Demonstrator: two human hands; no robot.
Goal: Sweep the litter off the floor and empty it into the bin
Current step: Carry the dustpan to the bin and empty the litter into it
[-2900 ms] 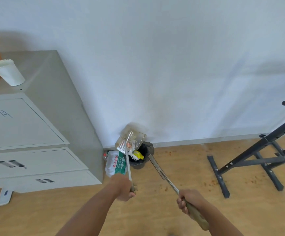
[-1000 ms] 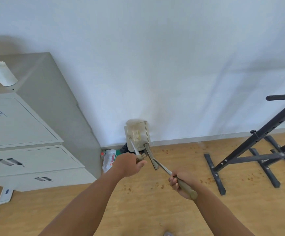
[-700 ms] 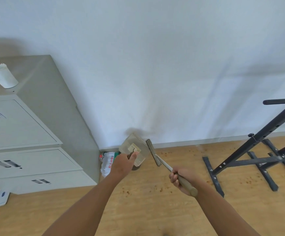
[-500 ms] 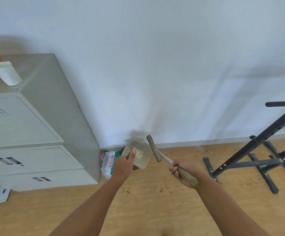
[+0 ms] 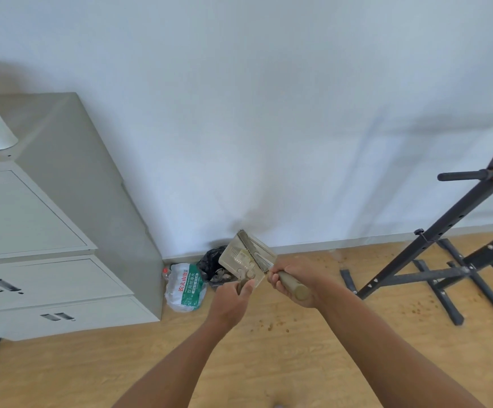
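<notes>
At centre frame, left hand (image 5: 230,301) clenches the raised dustpan (image 5: 246,258), right hand (image 5: 294,279) fists the brush handle (image 5: 293,286); clinging crumbs could miss the black-lined bin (image 5: 211,262).

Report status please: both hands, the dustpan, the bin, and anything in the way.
Left hand grips dustpan, raised over bin. Right hand grips brush handle, brush against pan. Water bottle lies beside bin. Crumbs remain on floor.
</notes>
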